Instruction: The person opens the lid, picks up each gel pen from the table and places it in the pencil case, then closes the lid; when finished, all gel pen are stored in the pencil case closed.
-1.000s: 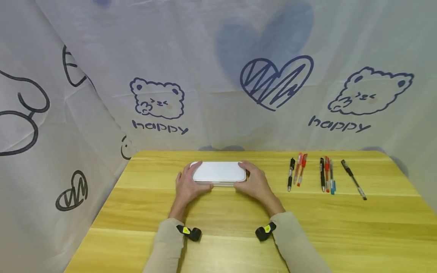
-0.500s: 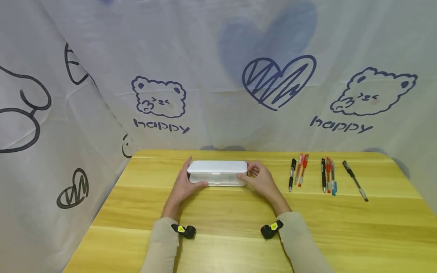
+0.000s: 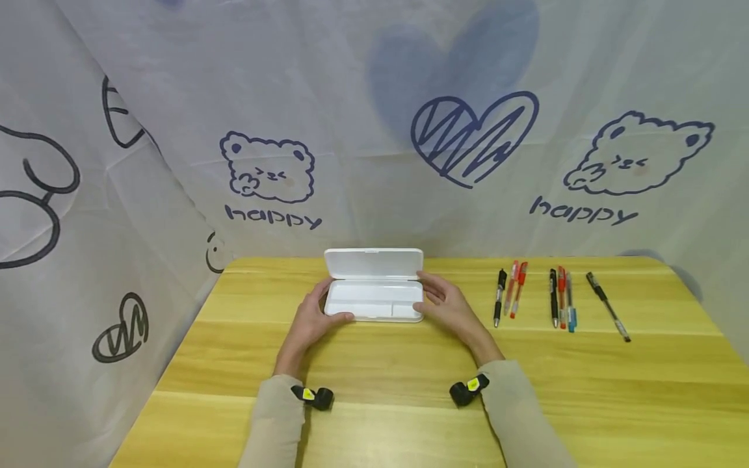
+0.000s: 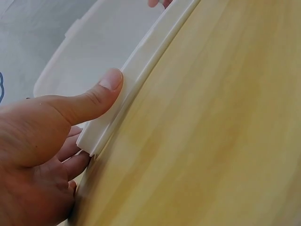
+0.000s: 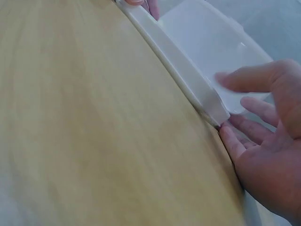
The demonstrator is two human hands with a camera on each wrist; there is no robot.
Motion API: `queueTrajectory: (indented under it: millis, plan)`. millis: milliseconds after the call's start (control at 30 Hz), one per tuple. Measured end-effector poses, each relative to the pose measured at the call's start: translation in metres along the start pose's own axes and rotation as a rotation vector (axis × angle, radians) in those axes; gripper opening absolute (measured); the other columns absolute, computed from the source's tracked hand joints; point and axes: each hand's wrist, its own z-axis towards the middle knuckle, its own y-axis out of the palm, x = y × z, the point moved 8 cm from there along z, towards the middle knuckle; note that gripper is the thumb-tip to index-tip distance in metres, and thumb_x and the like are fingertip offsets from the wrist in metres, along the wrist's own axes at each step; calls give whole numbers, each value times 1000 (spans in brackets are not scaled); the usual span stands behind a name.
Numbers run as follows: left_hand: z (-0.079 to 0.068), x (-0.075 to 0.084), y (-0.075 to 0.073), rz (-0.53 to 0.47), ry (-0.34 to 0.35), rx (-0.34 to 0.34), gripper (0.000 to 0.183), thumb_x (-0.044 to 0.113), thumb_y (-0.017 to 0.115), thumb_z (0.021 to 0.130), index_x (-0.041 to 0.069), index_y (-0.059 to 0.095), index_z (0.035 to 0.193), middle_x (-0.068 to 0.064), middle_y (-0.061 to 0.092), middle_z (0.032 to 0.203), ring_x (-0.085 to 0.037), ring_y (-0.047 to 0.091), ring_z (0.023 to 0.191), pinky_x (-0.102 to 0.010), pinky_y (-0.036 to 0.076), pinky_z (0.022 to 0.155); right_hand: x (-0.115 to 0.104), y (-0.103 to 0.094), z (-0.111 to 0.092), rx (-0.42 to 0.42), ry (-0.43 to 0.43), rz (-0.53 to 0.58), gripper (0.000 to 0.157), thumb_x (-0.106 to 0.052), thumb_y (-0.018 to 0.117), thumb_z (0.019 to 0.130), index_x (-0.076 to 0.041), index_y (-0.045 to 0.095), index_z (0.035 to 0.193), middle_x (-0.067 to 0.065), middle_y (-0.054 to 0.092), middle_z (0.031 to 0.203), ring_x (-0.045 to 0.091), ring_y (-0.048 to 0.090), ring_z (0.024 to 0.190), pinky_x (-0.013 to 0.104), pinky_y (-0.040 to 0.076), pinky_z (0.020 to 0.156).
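Note:
A white pencil case [image 3: 363, 309] sits near the table's far edge with its lid [image 3: 374, 264] raised and leaning back. Inside are a long compartment and smaller ones, all bare. My left hand [image 3: 309, 320] grips the left end, its thumb along the front wall and its fingers round the end, as the left wrist view also shows. At the right end is my right hand [image 3: 449, 309]. Its fingertips touch the outer end wall, while the thumb [image 5: 249, 79] is held out over the case, apart from the rim in the right wrist view.
To the right lie several pens in loose groups: a black pen [image 3: 500, 298] beside red ones [image 3: 519, 290], another black pen [image 3: 552, 299] with a red and a blue-capped pen [image 3: 571, 305], and a single black-capped pen [image 3: 608, 307]. A printed cloth [image 3: 374, 214] hangs behind the table.
The pencil case's lid has swung up and back from closed, baring the inside. The right hand has let go of the lid and moved slightly outward; the left hand stays at the left end.

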Motion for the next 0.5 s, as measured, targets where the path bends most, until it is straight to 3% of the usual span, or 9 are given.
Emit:
queueTrajectory:
  millis: [200, 333, 500]
  plan:
    - [-1, 0, 0, 5, 6, 14, 100, 22, 96, 72, 7, 42, 154, -16, 48, 155, -33, 39, 145, -47, 23, 125, 4, 0, 1, -28, 58, -57, 85, 8, 71, 85, -3, 32, 160, 27, 36, 157, 45, 40, 142, 47, 39, 117]
    - [-3, 0, 1, 3, 1, 3, 101, 24, 97, 71, 6, 42, 154, -17, 46, 155, -34, 37, 146, -49, 21, 125, 5, -1, 0, -24, 108, -69, 88, 6, 74, 84, -7, 32, 160, 27, 41, 152, 45, 45, 137, 49, 44, 113]
    - [-3, 1, 1, 31, -7, -3, 99, 27, 96, 73, 8, 43, 155, -17, 44, 157, -36, 34, 147, -53, 19, 125, 5, -2, 0, -20, 106, -77, 87, 4, 76, 83, -6, 34, 159, 26, 43, 150, 43, 48, 134, 50, 45, 112]
